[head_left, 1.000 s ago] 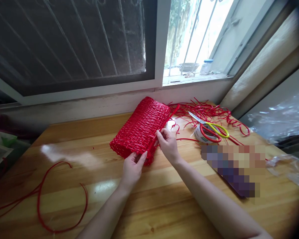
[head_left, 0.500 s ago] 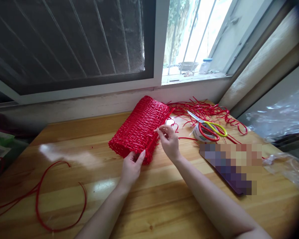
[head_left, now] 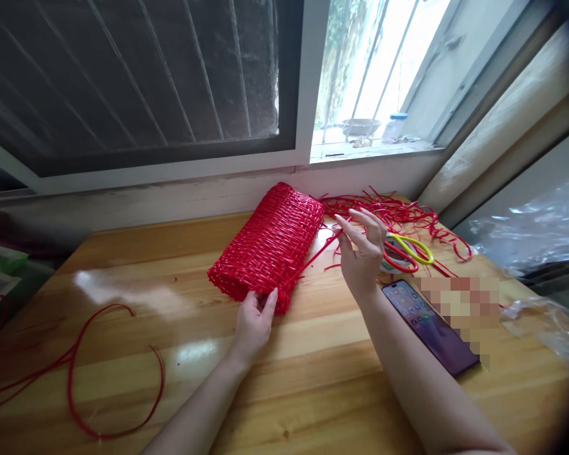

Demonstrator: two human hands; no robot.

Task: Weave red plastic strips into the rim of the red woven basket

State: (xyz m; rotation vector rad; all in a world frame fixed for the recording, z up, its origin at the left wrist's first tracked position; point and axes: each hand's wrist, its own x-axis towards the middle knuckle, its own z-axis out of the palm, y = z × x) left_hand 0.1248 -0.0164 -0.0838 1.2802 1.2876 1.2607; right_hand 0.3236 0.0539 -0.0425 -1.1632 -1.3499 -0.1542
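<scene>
A red woven basket [head_left: 275, 234] lies on its side on the wooden table, its open end toward me. My left hand [head_left: 256, 319] grips the near rim, the thumb outside and the fingers partly hidden inside the opening. From that rim a red plastic strip [head_left: 317, 256] runs up and to the right. My right hand [head_left: 361, 253] pinches the strip's far part between thumb and index finger, the other fingers stretched out. It is raised to the right of the basket, in front of the scissors [head_left: 410, 249].
Loose red strips [head_left: 398, 212] are heaped behind the scissors. A phone [head_left: 431, 328] lies right of my right forearm. One long red strip [head_left: 69, 379] curls at the table's left. Clear plastic [head_left: 550, 322] lies at the right edge. A window [head_left: 303, 88] stands behind.
My right hand has moved right, away from the basket's side, drawing the strip out straight. My left hand stays on the rim. The phone's screen now shows icons.
</scene>
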